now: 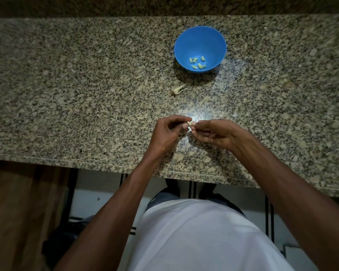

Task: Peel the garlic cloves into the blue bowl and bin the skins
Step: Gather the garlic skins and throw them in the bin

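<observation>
Garlic clove [190, 124]: small, pale, held just above the near-centre of the desk, pinched between the two hands; part of it hidden by the fingertips, so how much skin remains cannot be told

Left hand [167, 133]: fingers curled, thumb and forefinger pinching the clove's left side; the other fingers tucked under the palm

Right hand [213, 133]: fingers curled inward, fingertips meeting the left hand's at the clove and gripping its right side; both forearms reach in from the near edge of the desk

Peeled cloves [197, 62]: roughly six, pale greenish-white, lying loose in a cluster on the bottom of the blue bowl

Blue bowl [186, 38]: round, plastic-looking, upright on the desk beyond the hands and a little to the right, well apart from them; casts a dark shadow toward the near side

Garlic remnant [178, 90]: a papery, cream-coloured piece with a brownish root end, lying on the desk between the bowl and the hands, nearer the bowl; whether it is skin alone or holds a clove cannot be told

Desk [67, 85]: speckled granite in beige, grey and black, with a bright glare patch just beyond the hands and a raised strip of the same stone along the far side

Person: white shirt [204, 237] at the bottom of the view, tiled floor [104, 192] visible below the desk edge
</observation>
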